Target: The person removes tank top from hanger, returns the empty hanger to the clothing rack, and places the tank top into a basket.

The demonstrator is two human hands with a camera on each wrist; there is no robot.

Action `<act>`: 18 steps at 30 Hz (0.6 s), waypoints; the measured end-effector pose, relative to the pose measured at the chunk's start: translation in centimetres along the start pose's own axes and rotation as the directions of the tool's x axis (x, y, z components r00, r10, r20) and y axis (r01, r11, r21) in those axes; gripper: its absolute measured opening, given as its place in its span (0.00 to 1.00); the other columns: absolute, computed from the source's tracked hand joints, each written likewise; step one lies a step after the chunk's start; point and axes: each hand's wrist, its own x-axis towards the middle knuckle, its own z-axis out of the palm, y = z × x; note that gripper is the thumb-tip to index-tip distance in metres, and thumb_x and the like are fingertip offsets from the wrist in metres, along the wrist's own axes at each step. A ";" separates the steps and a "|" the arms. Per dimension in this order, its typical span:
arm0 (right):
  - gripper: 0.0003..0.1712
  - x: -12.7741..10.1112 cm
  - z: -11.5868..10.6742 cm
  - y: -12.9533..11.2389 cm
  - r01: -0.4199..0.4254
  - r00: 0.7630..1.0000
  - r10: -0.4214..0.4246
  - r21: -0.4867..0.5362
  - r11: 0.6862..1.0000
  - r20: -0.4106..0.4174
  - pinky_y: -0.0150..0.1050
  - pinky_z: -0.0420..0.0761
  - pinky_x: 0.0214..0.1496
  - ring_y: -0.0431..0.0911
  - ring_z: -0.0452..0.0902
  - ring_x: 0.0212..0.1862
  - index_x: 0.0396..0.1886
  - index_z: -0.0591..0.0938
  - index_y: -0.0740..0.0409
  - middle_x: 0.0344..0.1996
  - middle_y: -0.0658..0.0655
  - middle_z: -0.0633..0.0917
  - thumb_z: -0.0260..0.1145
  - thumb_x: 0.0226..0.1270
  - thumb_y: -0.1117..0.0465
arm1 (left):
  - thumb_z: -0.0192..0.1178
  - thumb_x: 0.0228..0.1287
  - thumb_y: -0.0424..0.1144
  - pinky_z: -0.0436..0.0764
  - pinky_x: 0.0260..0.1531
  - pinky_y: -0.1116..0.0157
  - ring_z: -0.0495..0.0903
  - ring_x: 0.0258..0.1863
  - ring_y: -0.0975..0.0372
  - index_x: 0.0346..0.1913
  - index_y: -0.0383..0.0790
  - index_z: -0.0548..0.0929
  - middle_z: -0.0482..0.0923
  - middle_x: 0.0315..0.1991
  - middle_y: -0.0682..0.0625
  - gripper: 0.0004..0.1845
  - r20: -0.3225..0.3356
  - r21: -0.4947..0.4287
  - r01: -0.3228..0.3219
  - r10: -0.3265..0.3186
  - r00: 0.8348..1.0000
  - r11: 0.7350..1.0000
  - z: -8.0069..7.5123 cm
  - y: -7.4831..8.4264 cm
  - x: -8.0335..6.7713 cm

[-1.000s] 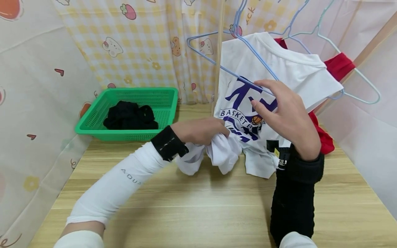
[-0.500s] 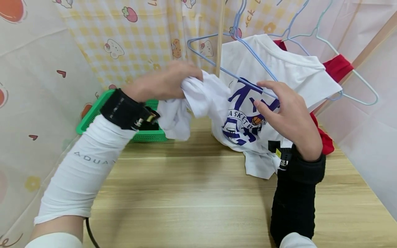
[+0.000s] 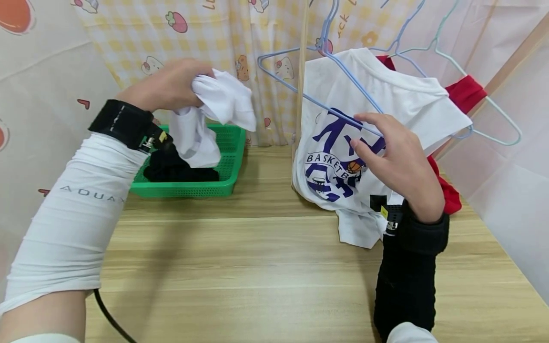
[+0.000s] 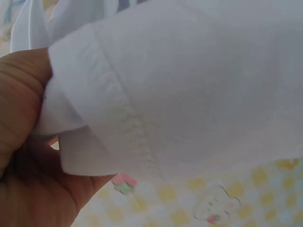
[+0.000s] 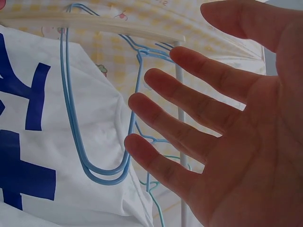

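My left hand (image 3: 188, 88) is raised over the green basket (image 3: 233, 164) and grips a bunched white garment (image 3: 218, 102), which hangs clear of everything else. In the left wrist view that white garment (image 4: 189, 94) fills the frame, with its hem pinched in my left hand (image 4: 28, 142). My right hand (image 3: 369, 138) is open, fingers straight, just in front of a white T-shirt with blue basketball print (image 3: 339, 143) on a blue wire hanger (image 3: 300, 93). The right wrist view shows my right hand (image 5: 163, 82) spread beside the hanger (image 5: 102, 177) and the T-shirt (image 5: 71, 142).
Black clothing (image 3: 171, 166) lies in the basket at the back left of the wooden table (image 3: 266, 267). A red garment (image 3: 469, 90) hangs behind the T-shirt on a pale green hanger (image 3: 502, 128). A wooden pole (image 3: 300, 85) stands at centre. Patterned curtains enclose the space.
My left hand lifted the white garment off the table, up and to the left, away from the hanging T-shirt to above the basket. My right hand stayed in place.
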 end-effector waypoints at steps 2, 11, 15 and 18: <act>0.31 0.0 0.0 0.0 -0.002 1.000 0.002 -0.004 1.000 0.000 0.70 0.81 0.61 0.64 0.74 0.73 0.80 0.75 0.52 0.78 0.64 0.75 0.65 0.82 0.53 | 0.68 0.64 0.24 0.79 0.47 0.48 0.77 0.50 0.42 0.62 0.27 0.81 0.81 0.56 0.31 0.23 0.006 0.016 0.021 -0.022 1.000 1.000 0.0 -1.3 -0.3; 0.31 0.1 0.1 -0.1 -0.002 1.000 0.002 -0.013 1.000 0.007 0.70 0.82 0.60 0.65 0.73 0.73 0.80 0.74 0.53 0.78 0.64 0.75 0.65 0.82 0.53 | 0.66 0.68 0.26 0.84 0.35 0.56 0.78 0.50 0.41 0.70 0.29 0.76 0.79 0.59 0.29 0.28 0.158 0.029 0.172 -0.175 0.972 0.985 1.8 -5.5 -1.2; 0.31 0.0 0.1 -0.2 0.000 1.000 0.000 -0.015 1.000 0.007 0.69 0.82 0.59 0.65 0.74 0.72 0.80 0.74 0.54 0.77 0.64 0.75 0.65 0.82 0.53 | 0.65 0.68 0.26 0.84 0.39 0.54 0.78 0.50 0.42 0.71 0.30 0.75 0.79 0.59 0.30 0.28 0.223 0.045 0.184 -0.190 0.956 0.982 3.2 -6.5 -0.9; 0.31 0.0 0.2 -0.2 0.005 1.000 -0.005 -0.012 1.000 0.007 0.70 0.81 0.61 0.65 0.73 0.74 0.80 0.74 0.54 0.77 0.65 0.75 0.65 0.82 0.54 | 0.65 0.68 0.27 0.81 0.46 0.51 0.77 0.51 0.42 0.69 0.30 0.76 0.80 0.57 0.31 0.27 0.243 0.082 0.166 -0.181 0.953 0.983 4.4 -6.9 -0.8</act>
